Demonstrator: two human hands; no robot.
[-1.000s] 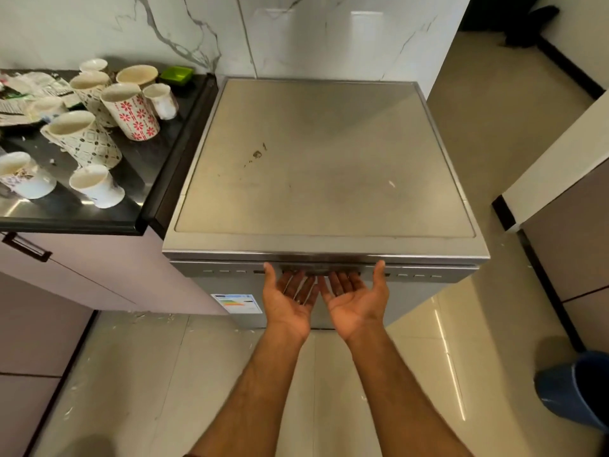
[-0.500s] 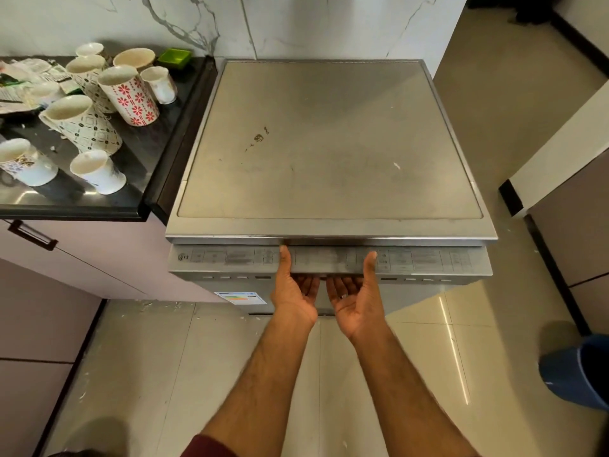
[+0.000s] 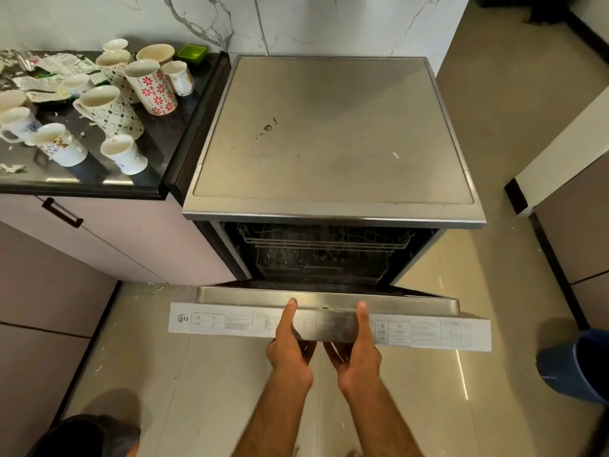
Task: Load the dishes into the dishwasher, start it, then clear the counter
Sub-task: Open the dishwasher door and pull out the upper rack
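Both hands grip the front edge of the dishwasher door (image 3: pixel 329 326): the left hand (image 3: pixel 290 351) and right hand (image 3: pixel 357 352) each lay a thumb on top of the control strip with the fingers curled underneath. The door hangs part-way down, racks (image 3: pixel 316 252) showing behind it. If the hold slips, the door could drop and slam on its hinges. About a dozen mugs (image 3: pixel 108 110) crowd the worktop's (image 3: pixel 158 140) right front corner, some right at the front edge; a careless reach could knock one to the floor (image 3: pixel 148 357). Paper scraps (image 3: pixel 43 69) clutter the back left.
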